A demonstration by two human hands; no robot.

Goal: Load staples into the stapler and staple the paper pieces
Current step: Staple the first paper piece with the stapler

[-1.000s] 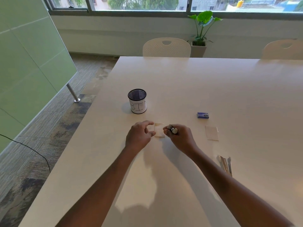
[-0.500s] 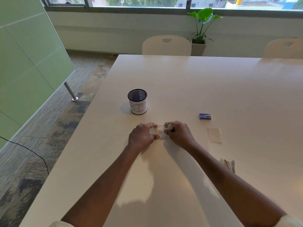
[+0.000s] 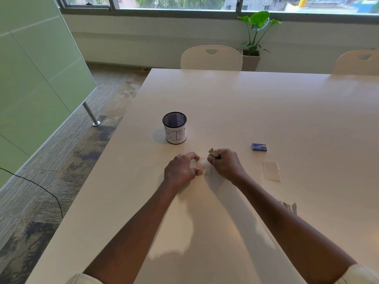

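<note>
At the far left of the frame a green partition (image 3: 30, 89) stood over the carpet, and a dark cable (image 3: 47, 189) trailed across the floor below it. On the pale bench (image 3: 266, 109), left of centre, a black mesh cup (image 3: 174, 128) with a white label stood upright, apart from my hands. Just below it in the frame my left hand (image 3: 181, 169) rested on the bench with its fingers curled. Its forefinger and thumb pinched the left edge of the small paper pieces (image 3: 203, 166), which lay flat between my two hands. My right hand (image 3: 225, 166) was clenched around the little stapler (image 3: 214, 152), whose metal nose poked out past my knuckles at the paper's upper right corner. Whether it bit the sheet I could not tell. Further right a small blue staple box (image 3: 259, 147) lay on the bench, and below it a separate paper slip (image 3: 271, 171) lay flat, near my right hand but not touching it. At the lower right, beside my right forearm, lay a few thin metal pieces (image 3: 290, 207), too blurred to make out.
</note>
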